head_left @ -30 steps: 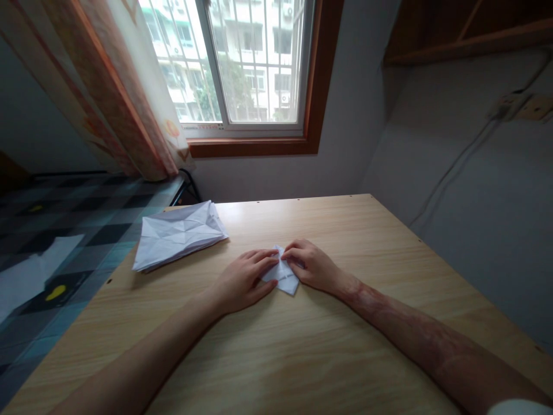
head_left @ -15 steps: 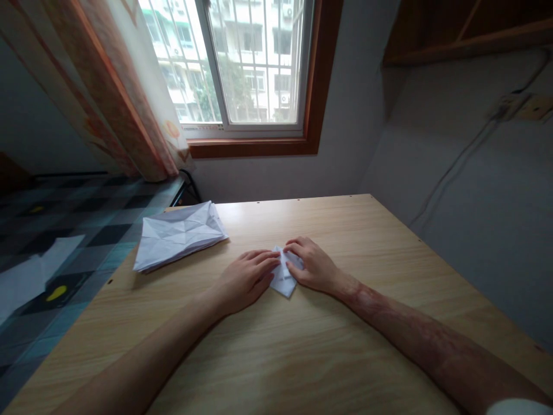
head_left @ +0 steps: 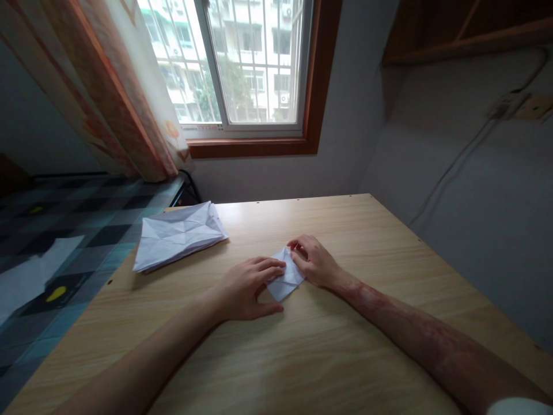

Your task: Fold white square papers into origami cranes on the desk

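Your table [head_left: 345, 346] is a pale wood-grain top with a row of small dark dots along its far edge. Take the stack of creased white sheets [head_left: 179, 233] as your marker. It lies flat by the far left corner, its left side close to the table's left edge. To the right of the stack and nearer to you, well apart from it, lies a small folded paper [head_left: 285, 278]. Your left hand [head_left: 244, 285] rests on the stack's side of that paper with fingertips on it. Your right hand [head_left: 315, 262] touches the corner farthest from the stack.
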A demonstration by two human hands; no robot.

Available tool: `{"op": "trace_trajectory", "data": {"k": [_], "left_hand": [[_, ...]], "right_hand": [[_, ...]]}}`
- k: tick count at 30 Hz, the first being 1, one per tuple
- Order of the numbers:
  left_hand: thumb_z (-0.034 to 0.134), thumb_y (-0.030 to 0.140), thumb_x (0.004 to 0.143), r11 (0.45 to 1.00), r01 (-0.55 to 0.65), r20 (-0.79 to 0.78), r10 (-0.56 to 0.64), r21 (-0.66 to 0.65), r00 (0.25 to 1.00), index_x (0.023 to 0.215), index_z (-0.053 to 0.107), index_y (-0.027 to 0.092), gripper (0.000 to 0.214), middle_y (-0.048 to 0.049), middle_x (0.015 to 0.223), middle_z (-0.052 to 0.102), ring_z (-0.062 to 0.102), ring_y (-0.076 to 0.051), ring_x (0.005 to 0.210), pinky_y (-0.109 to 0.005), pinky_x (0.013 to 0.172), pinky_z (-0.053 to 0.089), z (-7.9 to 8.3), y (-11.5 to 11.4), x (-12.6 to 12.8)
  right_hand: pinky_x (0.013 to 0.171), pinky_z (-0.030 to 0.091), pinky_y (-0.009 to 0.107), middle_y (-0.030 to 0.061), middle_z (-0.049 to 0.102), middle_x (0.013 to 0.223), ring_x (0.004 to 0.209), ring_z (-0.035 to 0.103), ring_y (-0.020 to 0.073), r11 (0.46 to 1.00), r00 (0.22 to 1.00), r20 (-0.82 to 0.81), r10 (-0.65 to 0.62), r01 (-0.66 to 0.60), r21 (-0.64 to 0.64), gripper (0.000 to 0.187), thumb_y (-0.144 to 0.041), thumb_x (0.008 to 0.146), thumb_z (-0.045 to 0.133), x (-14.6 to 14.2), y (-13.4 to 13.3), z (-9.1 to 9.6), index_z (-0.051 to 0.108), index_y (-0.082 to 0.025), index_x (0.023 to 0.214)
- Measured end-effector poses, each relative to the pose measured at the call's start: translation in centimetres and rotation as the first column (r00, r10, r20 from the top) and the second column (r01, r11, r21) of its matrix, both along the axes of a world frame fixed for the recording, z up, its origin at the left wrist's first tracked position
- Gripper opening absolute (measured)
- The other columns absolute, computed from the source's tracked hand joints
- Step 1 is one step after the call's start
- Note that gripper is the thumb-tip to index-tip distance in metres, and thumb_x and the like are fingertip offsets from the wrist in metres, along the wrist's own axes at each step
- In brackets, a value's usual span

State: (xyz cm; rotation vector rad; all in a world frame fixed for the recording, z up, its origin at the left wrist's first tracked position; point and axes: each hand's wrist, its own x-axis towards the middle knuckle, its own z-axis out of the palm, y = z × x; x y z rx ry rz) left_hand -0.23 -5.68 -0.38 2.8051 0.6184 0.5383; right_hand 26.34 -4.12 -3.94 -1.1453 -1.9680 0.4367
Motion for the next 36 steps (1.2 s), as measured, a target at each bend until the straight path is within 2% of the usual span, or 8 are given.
{"op": "trace_trajectory", "data": {"k": [5, 10, 16, 21, 25, 28, 30, 36], "left_hand": [[0.075, 0.052, 0.097, 0.995, 0.005, -0.009, -0.004, 0.1, 1.0, 0.143, 0.068, 0.022, 0.055, -0.0138, 0.149, 0.074, 0.074, -0.036, 0.131, -0.049, 0.109, 0.064, -0.4, 0.2, 0.0], [0.057, 0.028, 0.108, 0.964, 0.017, 0.008, -0.02, 0.264, 1.0, 0.133, 0.072, 0.018, 0.031, -0.0127, 0.137, 0.081, 0.081, -0.029, 0.121, -0.042, 0.107, 0.066, -0.3, 0.0, 0.1], [0.06, 0.024, 0.102, 0.963, 0.018, 0.0, -0.018, 0.27, 1.0, 0.139, 0.07, 0.018, 0.039, -0.0136, 0.14, 0.079, 0.079, -0.029, 0.125, -0.04, 0.109, 0.065, -0.9, 0.0, -0.1], [0.058, 0.023, 0.108, 0.987, -0.153, 0.192, 0.141, 0.047, 0.971, 0.142, 0.071, 0.024, 0.037, -0.0093, 0.126, 0.085, 0.084, -0.023, 0.105, -0.029, 0.09, 0.066, -1.4, 0.3, -0.8], [0.058, 0.031, 0.109, 0.92, -0.258, 0.388, 0.362, -0.294, 0.848, 0.123, 0.077, 0.018, 0.027, -0.0058, 0.1, 0.083, 0.076, -0.017, 0.083, -0.023, 0.074, 0.06, -1.1, 0.6, -0.8], [0.062, 0.043, 0.108, 0.831, -0.169, 0.479, 0.458, -0.53, 0.749, 0.111, 0.076, 0.015, 0.032, -0.0061, 0.091, 0.078, 0.072, -0.019, 0.081, -0.026, 0.072, 0.059, -1.0, 1.1, -0.5], [0.07, 0.048, 0.103, 0.771, -0.081, 0.493, 0.48, -0.632, 0.726, 0.108, 0.075, 0.015, 0.034, -0.0063, 0.09, 0.077, 0.071, -0.02, 0.082, -0.028, 0.073, 0.06, -0.9, 1.3, -0.4], [0.085, 0.05, 0.091, 0.677, -0.015, 0.456, 0.512, -0.736, 0.727, 0.109, 0.079, 0.015, 0.04, -0.0072, 0.096, 0.079, 0.072, -0.021, 0.085, -0.029, 0.074, 0.059, -0.8, 1.4, -0.4]], "right_hand": [[0.096, 0.051, 0.04, 0.0085, 0.075, 0.108, 0.103, 0.067, 0.0258, 1.0, 1.0, -0.004, -0.001, 0.001, -0.002, 0.013, -0.018, 0.098, 0.068, -0.1, 0.0, 0.1, 0.072, -0.02, 0.111], [0.094, 0.051, 0.039, 0.0083, 0.075, 0.108, 0.102, 0.066, 0.0252, 1.0, 1.0, -0.025, 0.017, -0.018, -0.011, 0.01, -0.021, 0.101, 0.067, -0.2, -0.2, 0.4, 0.072, -0.02, 0.109], [0.095, 0.051, 0.04, 0.0082, 0.077, 0.109, 0.104, 0.067, 0.025, 0.999, 0.999, -0.036, 0.033, -0.034, -0.026, 0.011, -0.024, 0.105, 0.065, -0.2, -0.3, 0.6, 0.074, -0.021, 0.11], [0.106, 0.049, 0.044, 0.0099, 0.078, 0.123, 0.118, 0.069, 0.0271, 0.989, 0.984, -0.124, 0.128, -0.137, -0.061, 0.032, -0.043, 0.114, 0.053, 0.2, -0.6, 1.4, 0.076, -0.022, 0.121], [0.113, 0.05, 0.046, 0.0113, 0.077, 0.135, 0.127, 0.069, 0.03, 0.952, 0.938, -0.203, 0.28, -0.299, -0.071, 0.048, -0.061, 0.11, 0.059, 0.5, -1.1, 2.0, 0.076, -0.023, 0.132], [0.106, 0.056, 0.043, 0.0077, 0.081, 0.12, 0.113, 0.074, 0.0289, 0.95, 0.94, -0.225, 0.256, -0.287, -0.12, 0.038, -0.053, 0.098, 0.079, 0.2, -1.1, 1.8, 0.08, -0.024, 0.122], [0.102, 0.058, 0.041, 0.0052, 0.083, 0.11, 0.107, 0.076, 0.0274, 0.937, 0.927, -0.284, 0.246, -0.302, -0.177, 0.023, -0.045, 0.1, 0.077, -0.1, -0.9, 1.4, 0.083, -0.024, 0.109], [0.089, 0.06, 0.036, 0.0044, 0.085, 0.1, 0.094, 0.078, 0.025, 0.905, 0.892, -0.43, 0.14, -0.292, -0.31, 0.022, -0.041, 0.098, 0.075, -0.1, 0.1, 0.0, 0.084, -0.021, 0.1]]}}
